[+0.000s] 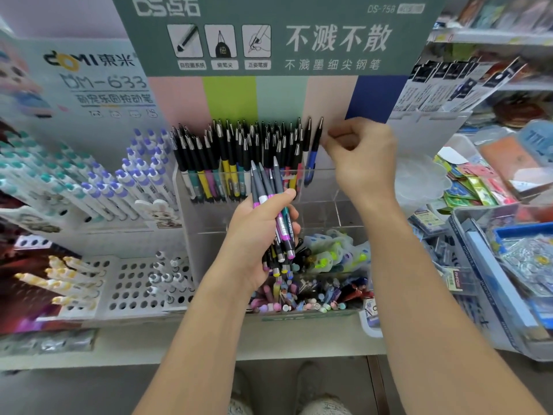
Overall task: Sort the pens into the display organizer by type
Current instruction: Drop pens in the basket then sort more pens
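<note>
A blue pen is being seated at the right end of the clear organizer.

A bundle of pens is gripped in the left hand. The blue pen is pinched near its top by the right hand; it is best lowered upright into the display organizer, beside the matching standing pens.

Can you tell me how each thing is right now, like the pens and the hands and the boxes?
left hand: grip closed around a bundle of pens.
bundle of pens: held, tips up.
right hand: fingers pinched beside the blue pen.
blue pen: standing in the clear organizer, far right.
clear organizer: top tier packed at left, bare at right.
lower bin: full of mixed pens.
</note>
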